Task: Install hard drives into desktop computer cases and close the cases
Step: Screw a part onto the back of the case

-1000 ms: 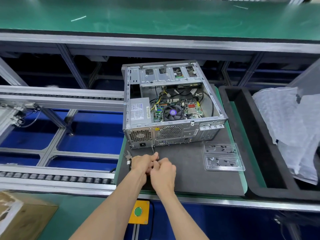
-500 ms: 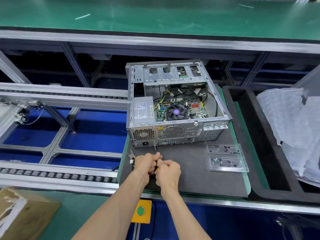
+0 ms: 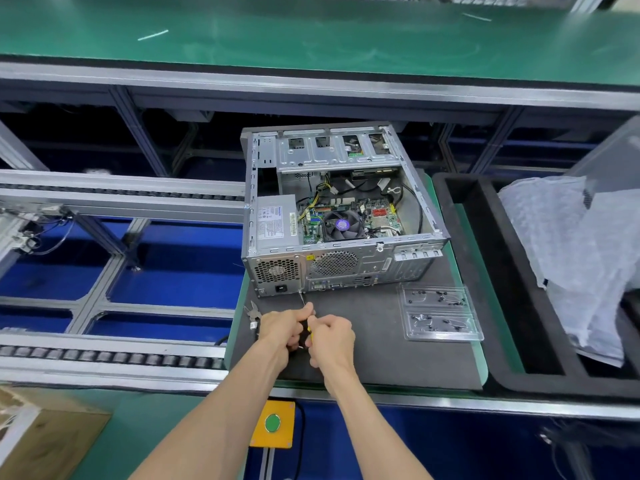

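Observation:
An open desktop computer case (image 3: 343, 216) lies on its side on a dark mat (image 3: 374, 344), its rear panel facing me and the motherboard, fan and power supply exposed. A screwdriver (image 3: 304, 325) with a black and yellow handle points at the lower rear edge of the case, just right of the power socket. My left hand (image 3: 282, 329) and my right hand (image 3: 330, 336) both grip its handle, close together in front of the case. No hard drive shows clearly in the drive cage.
Pliers (image 3: 252, 315) lie on the mat left of my hands. A clear plastic tray (image 3: 440, 315) with several small screws sits to the right. A black foam bin (image 3: 498, 282) with bubble wrap (image 3: 581, 258) stands further right. Conveyor rails (image 3: 104, 199) run left; a yellow button box (image 3: 273, 424) sits below.
The view has shifted slightly. Both hands stay on the screwdriver at the case's rear edge, with only small movement of the fingers on the handle.

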`<state>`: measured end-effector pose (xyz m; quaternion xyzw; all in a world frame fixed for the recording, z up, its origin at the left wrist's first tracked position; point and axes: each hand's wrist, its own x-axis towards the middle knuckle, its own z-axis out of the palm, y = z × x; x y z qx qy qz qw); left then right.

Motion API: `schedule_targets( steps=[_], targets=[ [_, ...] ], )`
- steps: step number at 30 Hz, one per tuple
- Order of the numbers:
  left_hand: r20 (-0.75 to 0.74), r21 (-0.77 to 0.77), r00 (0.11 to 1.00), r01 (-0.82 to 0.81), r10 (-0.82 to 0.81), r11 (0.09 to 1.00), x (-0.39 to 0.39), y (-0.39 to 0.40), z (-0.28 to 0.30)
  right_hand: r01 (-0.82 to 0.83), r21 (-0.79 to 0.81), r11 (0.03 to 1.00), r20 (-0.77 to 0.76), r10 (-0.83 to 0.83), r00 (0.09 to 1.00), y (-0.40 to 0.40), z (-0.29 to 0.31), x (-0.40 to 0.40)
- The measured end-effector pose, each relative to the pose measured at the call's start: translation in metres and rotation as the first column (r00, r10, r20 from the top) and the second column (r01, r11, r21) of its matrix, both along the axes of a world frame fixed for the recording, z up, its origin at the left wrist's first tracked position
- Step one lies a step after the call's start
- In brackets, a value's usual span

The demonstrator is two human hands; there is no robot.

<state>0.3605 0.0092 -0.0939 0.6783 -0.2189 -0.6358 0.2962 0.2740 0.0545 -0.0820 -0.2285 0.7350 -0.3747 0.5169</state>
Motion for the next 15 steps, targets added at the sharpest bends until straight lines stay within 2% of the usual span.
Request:
schedule_targets(
  steps=[4, 6, 9, 15],
  targets=[
    [0.115, -0.072, 0.993, 0.008, 0.000, 0.997, -0.009, 0.003, 0.002, -0.162, -0.056, 0.985, -0.115, 0.155, 0.981, 0.003, 0.004, -0.021],
    [0.164, -0.145, 0.986, 0.062, -0.038, 0.988, -0.021, 0.005, 0.006, -0.191, -0.081, 0.978, -0.118, 0.181, 0.976, 0.006, 0.002, -0.035],
    [0.225, -0.250, 0.962, 0.208, -0.152, 0.946, -0.043, 0.004, 0.012, -0.182, -0.118, 0.976, -0.127, 0.167, 0.978, 0.012, 0.002, -0.059],
    [0.254, -0.359, 0.864, 0.502, -0.435, 0.787, -0.104, 0.002, 0.018, -0.099, -0.168, 0.981, -0.165, 0.071, 0.984, 0.027, 0.002, -0.117]
  ],
)
